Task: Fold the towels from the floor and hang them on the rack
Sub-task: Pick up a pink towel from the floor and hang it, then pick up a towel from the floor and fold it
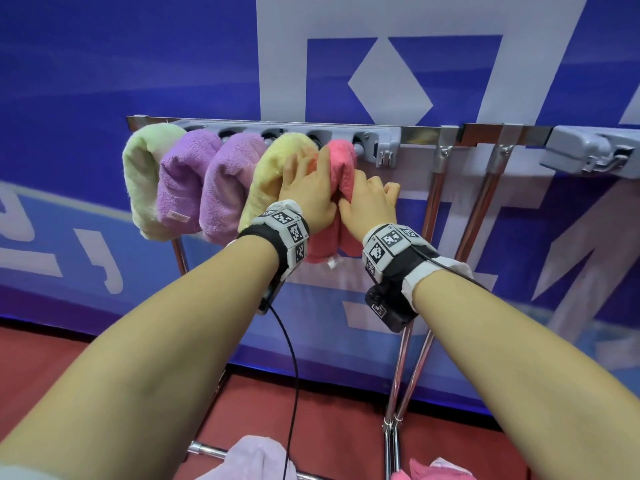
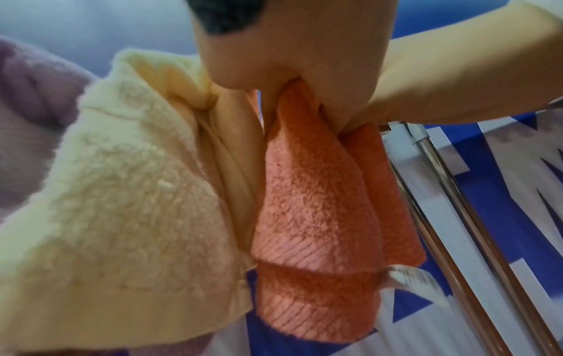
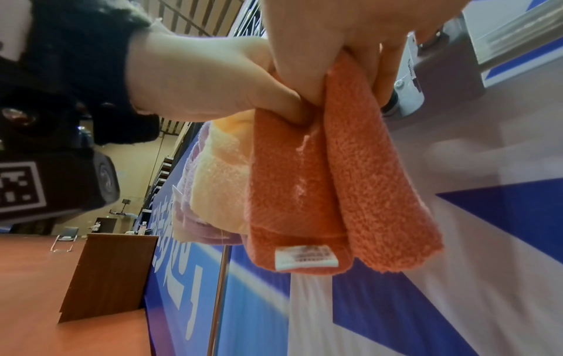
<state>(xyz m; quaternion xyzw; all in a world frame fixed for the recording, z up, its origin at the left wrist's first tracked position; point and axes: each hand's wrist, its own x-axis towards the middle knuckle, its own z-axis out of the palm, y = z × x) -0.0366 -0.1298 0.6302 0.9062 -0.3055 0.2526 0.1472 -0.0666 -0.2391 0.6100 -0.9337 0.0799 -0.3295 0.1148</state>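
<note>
A pink towel [image 1: 341, 161] [image 2: 313, 204] [image 3: 304, 192] hangs folded over the rack's grey holder bar [image 1: 381, 142], at the right end of the row. My left hand [image 1: 306, 188] [image 3: 198, 79] lies over its top beside the yellow towel [image 1: 270, 171] [image 2: 121, 192], with the thumb pushed into the pink fold. My right hand [image 1: 369, 202] [image 3: 335, 36] grips the pink towel's right half from above. A green towel [image 1: 142, 174] and two purple towels [image 1: 183, 174] [image 1: 225, 188] hang further left.
A pale lilac towel [image 1: 252, 455] and a pink one [image 1: 433, 469] lie on the red floor by the rack's chrome legs [image 1: 408, 358]. A second grey holder [image 1: 588, 150] sits on the rail to the right. A blue banner stands close behind. A wooden cabinet [image 3: 106, 277] stands far left.
</note>
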